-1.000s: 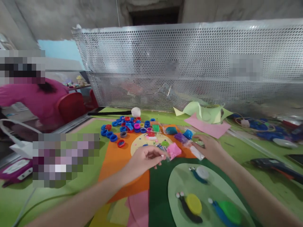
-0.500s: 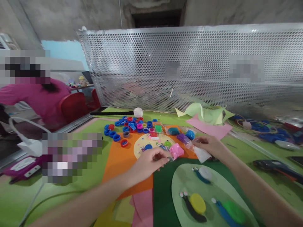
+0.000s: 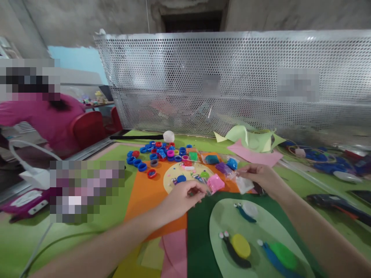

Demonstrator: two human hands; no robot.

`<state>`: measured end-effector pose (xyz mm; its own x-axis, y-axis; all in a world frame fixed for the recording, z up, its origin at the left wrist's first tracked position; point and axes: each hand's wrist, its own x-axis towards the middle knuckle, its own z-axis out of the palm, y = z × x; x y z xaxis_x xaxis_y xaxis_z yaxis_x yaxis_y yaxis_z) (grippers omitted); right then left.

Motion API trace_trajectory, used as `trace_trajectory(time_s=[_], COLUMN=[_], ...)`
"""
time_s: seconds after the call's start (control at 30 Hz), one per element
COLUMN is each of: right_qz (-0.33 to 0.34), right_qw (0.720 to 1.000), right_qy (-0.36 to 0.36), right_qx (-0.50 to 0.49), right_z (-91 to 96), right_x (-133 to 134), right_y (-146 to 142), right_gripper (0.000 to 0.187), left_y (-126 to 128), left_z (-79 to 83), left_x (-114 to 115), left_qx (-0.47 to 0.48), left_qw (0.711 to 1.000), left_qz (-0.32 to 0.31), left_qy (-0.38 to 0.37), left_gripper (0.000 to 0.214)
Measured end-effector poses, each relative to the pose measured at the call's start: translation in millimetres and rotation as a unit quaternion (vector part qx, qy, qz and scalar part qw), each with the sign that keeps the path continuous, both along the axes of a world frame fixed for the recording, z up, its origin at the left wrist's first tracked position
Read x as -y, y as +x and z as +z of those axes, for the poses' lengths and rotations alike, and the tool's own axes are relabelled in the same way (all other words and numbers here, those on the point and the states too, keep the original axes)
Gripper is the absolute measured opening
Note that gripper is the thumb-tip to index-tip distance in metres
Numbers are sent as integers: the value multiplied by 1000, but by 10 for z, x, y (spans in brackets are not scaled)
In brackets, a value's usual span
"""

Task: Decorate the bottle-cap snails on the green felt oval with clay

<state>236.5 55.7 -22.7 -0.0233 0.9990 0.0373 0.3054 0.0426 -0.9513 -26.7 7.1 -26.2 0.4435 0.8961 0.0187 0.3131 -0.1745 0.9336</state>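
My left hand [image 3: 189, 193] is closed in a pinch on the clear wrapper of a pink clay packet [image 3: 216, 183]. My right hand [image 3: 256, 174] has its fingertips together beside several packets; whether any wrapper is between them is unclear. Just under those fingers lies a white packet [image 3: 244, 185]. Purple [image 3: 222, 167], blue [image 3: 232, 163] and teal [image 3: 211, 159] clay packets sit to its left. Behind my left hand is a cream round piece [image 3: 171, 173] with small clay figures. Nearer, a pale green oval [image 3: 223, 216] bears snails with white, yellow [image 3: 240, 246] and green [image 3: 282, 255] shells.
Blue and red bottle caps [image 3: 142, 166] cluster at the back left. A purple power strip [image 3: 27, 204] with a white plug lies at left, a glue gun [image 3: 333, 202] at right. Cut paper [image 3: 255, 154] lies before a perforated metal screen [image 3: 185, 85]. Someone in pink [image 3: 49, 116] sits left.
My right hand has shifted slightly up off the white packet, which now lies flatter beneath it. My left hand stays at the pink packet. The whole view has moved a little.
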Motion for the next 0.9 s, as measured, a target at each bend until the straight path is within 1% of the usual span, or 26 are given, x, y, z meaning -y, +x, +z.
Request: trace_trajectory(time_s=[0.13, 0.2, 0.27, 0.37, 0.5, 0.57, 0.6, 0.67, 0.73, 0.8, 0.9], right_qz=[19, 20, 20, 34, 72, 102, 117, 142, 151, 151, 161], right_qw=[999, 999, 998, 997, 993, 988, 987, 985, 987, 987, 986], right_qy=[28, 42, 53, 59, 69, 81, 82, 66, 37, 16, 3], right_qx=[-9, -4, 7, 34, 66, 79, 80, 67, 50, 46, 49], right_z=[86, 132, 178, 256, 356, 379, 380, 366, 342, 328, 347], right_x=[51, 95, 152, 269, 446, 505, 522, 538, 543, 548, 561], right_y=[-112, -194, -288, -450, -657, -711, -721, -715, -697, -687, -687], right_gripper=[36, 34, 31, 25, 17, 15, 15, 19, 20, 19, 15], left_y=[-7, 1, 16, 35, 33, 30, 30, 34, 38, 40, 36], left_z=[3, 28, 70, 127, 134, 128, 130, 142, 161, 172, 170], left_x=[31, 69, 118, 181, 210, 216, 221, 236, 251, 258, 251], left_qx=[-13, -21, -32, -52, -79, -80, -77, -73, -70, -70, -68], left_qw=[999, 998, 996, 993, 976, 968, 967, 964, 962, 960, 955], left_qz=[12, 22, 27, 32, 12, -5, -11, -20, -22, -23, -37], left_qy=[37, 58, 76, 104, 203, 237, 242, 254, 263, 270, 285], left_gripper=[28, 31, 30, 21, 19, 25, 28, 30, 32, 34, 35])
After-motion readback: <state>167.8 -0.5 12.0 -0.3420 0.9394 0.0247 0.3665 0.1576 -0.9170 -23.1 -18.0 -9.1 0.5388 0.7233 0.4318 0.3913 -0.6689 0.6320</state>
